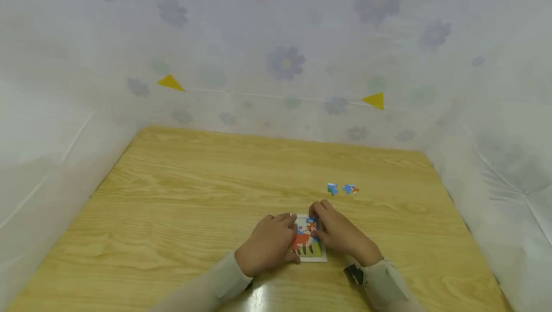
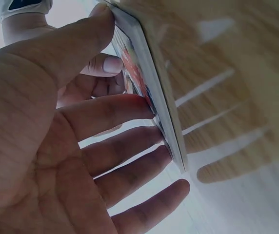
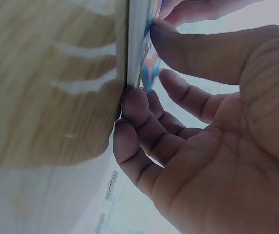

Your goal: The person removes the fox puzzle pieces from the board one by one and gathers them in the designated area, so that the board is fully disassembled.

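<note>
A small jigsaw puzzle board [image 1: 316, 258] with a white border and a red fox picture lies on the table between both hands. My left hand [image 1: 269, 240] rests on its left side. In the left wrist view, the thumb touches one corner and fairly straight fingers [image 2: 115, 114] lie along the board's edge. My right hand [image 1: 342, 233] is at the upper right corner with curled fingers. In the right wrist view, a tilted blue and orange puzzle piece [image 3: 150, 73] stands up from the board between its thumb and fingers; the exact contact is partly hidden.
Two loose puzzle pieces [image 1: 332, 188], [image 1: 350, 189] lie beyond the right hand on the wooden table [image 1: 194, 182]. Pale flowered sheeting [image 1: 258, 39] surrounds the table's back and sides, with two yellow triangles [image 1: 171, 83] on the back.
</note>
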`<state>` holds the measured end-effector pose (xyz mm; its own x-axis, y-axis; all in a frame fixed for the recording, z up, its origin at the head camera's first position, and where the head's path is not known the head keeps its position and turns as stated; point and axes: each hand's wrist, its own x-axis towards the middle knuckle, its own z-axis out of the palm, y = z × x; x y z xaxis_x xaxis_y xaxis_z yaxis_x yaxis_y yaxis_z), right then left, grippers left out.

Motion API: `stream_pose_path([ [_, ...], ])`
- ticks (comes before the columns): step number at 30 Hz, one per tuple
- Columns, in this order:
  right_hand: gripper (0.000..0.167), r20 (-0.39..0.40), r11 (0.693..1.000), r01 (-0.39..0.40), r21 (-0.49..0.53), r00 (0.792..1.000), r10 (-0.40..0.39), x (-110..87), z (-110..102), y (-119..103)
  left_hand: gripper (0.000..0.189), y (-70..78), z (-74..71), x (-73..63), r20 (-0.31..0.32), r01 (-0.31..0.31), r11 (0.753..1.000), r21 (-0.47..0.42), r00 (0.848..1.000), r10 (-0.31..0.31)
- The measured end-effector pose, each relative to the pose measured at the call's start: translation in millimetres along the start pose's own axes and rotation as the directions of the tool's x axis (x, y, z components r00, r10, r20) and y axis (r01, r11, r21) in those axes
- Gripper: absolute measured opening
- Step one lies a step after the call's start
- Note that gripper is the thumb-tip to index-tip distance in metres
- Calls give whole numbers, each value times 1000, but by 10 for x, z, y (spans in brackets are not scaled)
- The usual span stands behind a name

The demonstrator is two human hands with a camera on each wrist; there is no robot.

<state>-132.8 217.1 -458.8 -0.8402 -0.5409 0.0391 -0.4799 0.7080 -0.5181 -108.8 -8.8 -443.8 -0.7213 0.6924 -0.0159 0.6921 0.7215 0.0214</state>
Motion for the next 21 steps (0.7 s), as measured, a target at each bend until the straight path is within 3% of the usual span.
stream_pose_path([
  [6,34,7,998,-9,55,1000,9,4,-13,-8,77,-4,22,6,8,3,1000,-7,1000,-3],
  [14,20,-30,994,22,105,999,-19,36,-4,3,77,-24,49,-1,-3,-3,1000,-16,1000,3],
  [21,16,-12,976,9,217,1000,-6,15,-41,99,76,-20,24,-16,-16,-14,999,-51,1000,13],
])
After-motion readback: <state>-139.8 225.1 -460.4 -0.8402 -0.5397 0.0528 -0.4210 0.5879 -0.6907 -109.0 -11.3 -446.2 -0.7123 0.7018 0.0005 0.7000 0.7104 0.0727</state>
